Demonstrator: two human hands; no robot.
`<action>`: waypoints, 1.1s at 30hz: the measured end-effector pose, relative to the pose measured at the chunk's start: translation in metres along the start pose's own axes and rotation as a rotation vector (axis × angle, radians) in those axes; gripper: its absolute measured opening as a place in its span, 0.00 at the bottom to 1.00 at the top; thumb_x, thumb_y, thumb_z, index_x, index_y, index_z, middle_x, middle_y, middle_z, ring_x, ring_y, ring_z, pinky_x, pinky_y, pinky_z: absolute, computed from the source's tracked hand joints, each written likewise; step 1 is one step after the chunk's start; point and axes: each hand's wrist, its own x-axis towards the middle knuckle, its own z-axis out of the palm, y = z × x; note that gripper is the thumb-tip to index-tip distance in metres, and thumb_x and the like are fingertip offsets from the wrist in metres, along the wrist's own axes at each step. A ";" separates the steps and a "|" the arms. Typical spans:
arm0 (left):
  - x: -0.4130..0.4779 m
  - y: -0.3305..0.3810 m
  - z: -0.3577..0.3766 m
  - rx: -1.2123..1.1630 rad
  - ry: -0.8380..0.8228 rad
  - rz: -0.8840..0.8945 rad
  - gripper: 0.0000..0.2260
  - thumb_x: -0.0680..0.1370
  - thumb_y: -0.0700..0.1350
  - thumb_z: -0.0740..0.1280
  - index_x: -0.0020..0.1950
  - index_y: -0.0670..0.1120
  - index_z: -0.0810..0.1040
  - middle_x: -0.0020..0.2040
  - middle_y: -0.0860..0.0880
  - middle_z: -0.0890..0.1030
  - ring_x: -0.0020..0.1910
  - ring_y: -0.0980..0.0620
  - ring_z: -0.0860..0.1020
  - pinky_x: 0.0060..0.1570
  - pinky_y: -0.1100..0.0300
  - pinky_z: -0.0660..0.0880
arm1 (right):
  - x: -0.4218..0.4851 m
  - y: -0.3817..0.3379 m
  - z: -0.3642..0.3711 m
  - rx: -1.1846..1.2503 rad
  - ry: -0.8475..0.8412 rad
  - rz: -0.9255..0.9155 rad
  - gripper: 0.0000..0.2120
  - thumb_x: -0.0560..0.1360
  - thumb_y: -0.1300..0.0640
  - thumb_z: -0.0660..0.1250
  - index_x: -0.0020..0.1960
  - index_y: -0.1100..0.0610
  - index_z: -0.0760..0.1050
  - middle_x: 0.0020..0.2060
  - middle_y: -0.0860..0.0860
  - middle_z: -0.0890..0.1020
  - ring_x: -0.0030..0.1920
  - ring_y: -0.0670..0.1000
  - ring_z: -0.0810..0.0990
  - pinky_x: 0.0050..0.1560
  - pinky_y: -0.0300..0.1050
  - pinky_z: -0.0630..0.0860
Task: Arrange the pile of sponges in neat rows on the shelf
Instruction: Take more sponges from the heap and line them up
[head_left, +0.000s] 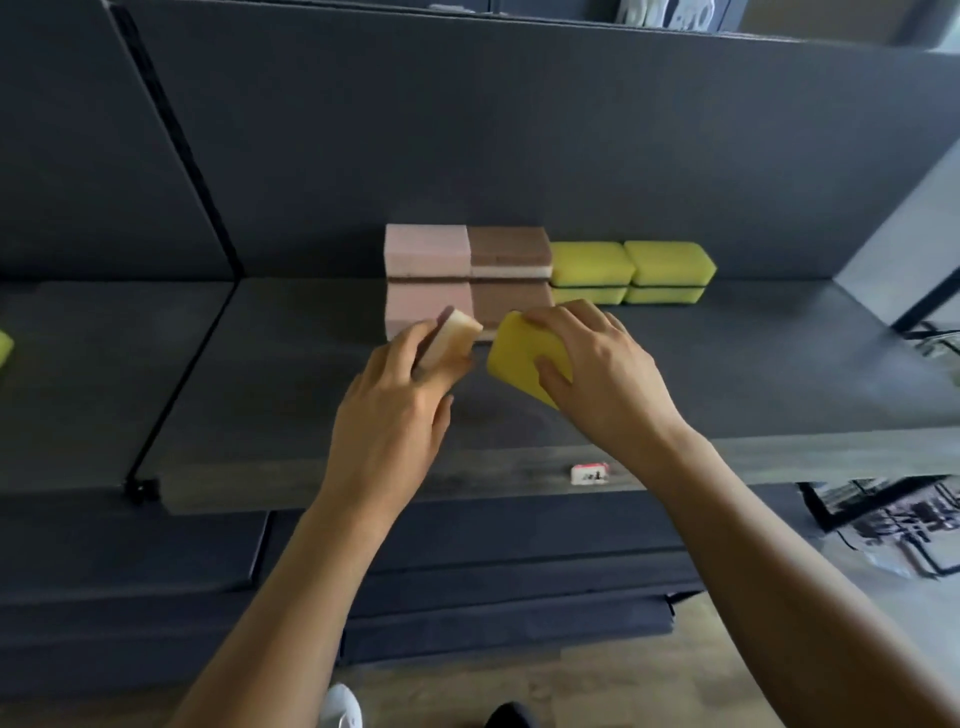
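On the dark grey shelf (727, 364) a row of stacked sponges stands against the back panel: a pink stack (426, 270), a brown stack (511, 265) and two yellow-green stacks (592, 273) (667, 270). My left hand (395, 415) is shut on a cream and pink sponge (457, 335), held tilted just in front of the pink stack. My right hand (608, 369) grips a yellow sponge (519, 358), tilted above the shelf in front of the brown stack. The two held sponges are close together but apart.
A small white and red label (589, 474) is on the shelf's front edge. A yellow-green sponge (4, 347) shows at the far left edge on the neighbouring shelf section. Lower shelves (467, 571) lie below, and a black wire rack (909, 525) stands at the right.
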 end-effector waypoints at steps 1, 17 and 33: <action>-0.001 0.006 0.005 0.012 -0.028 0.015 0.25 0.73 0.39 0.71 0.69 0.49 0.72 0.68 0.46 0.71 0.61 0.43 0.74 0.49 0.47 0.79 | -0.003 0.006 -0.003 -0.005 -0.004 0.005 0.23 0.75 0.57 0.67 0.70 0.47 0.70 0.63 0.48 0.75 0.60 0.56 0.73 0.49 0.50 0.74; 0.038 0.033 0.031 -0.064 -0.123 0.056 0.31 0.72 0.55 0.73 0.71 0.46 0.67 0.68 0.45 0.73 0.64 0.44 0.75 0.62 0.49 0.72 | 0.005 0.036 -0.021 0.099 -0.020 0.018 0.19 0.75 0.57 0.68 0.66 0.52 0.73 0.59 0.48 0.79 0.59 0.52 0.75 0.53 0.48 0.73; 0.099 0.013 0.045 -0.273 -0.236 0.079 0.32 0.71 0.48 0.74 0.72 0.49 0.66 0.66 0.50 0.72 0.57 0.50 0.77 0.55 0.58 0.75 | 0.048 0.057 0.003 0.116 -0.041 -0.151 0.22 0.76 0.58 0.69 0.69 0.53 0.71 0.62 0.49 0.77 0.60 0.53 0.73 0.58 0.51 0.73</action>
